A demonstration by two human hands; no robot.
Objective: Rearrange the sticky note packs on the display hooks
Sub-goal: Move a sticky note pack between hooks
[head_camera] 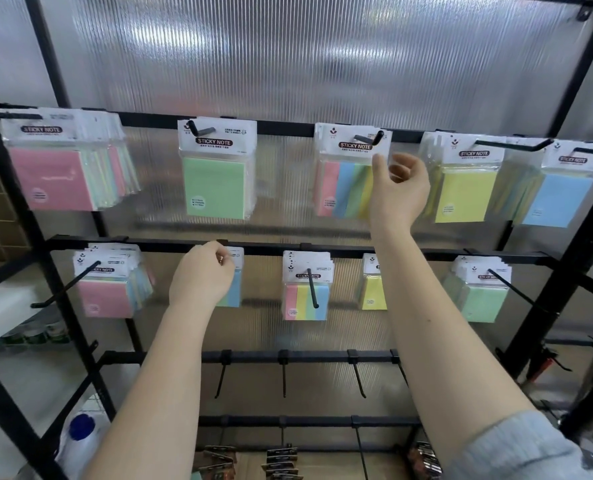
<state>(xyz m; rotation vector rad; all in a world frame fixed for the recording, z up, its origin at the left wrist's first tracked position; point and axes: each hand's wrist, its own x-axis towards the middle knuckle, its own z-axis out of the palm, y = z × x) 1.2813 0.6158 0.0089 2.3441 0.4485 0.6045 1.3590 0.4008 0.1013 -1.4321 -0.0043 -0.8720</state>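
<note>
Sticky note packs hang on black hooks in two rows of a rack. The top row holds a pink stack (52, 178), a green pack (215, 185), a striped multicolour pack (343, 188), a yellow pack (465, 195) and a blue pack (558, 199). My right hand (399, 188) is raised beside the striped pack, thumb up against its right edge, fingers loosely curled and holding nothing. In the lower row my left hand (201, 271) pinches the white header of a blue pack (234, 289), which it mostly hides.
The lower row also carries pink (104, 296), striped (305, 299), yellow (374, 292) and green (482, 299) packs. Bare hooks (284, 372) line the third rail. Small clip packs (281, 462) hang at the bottom. A blue-capped bottle (80, 441) stands lower left.
</note>
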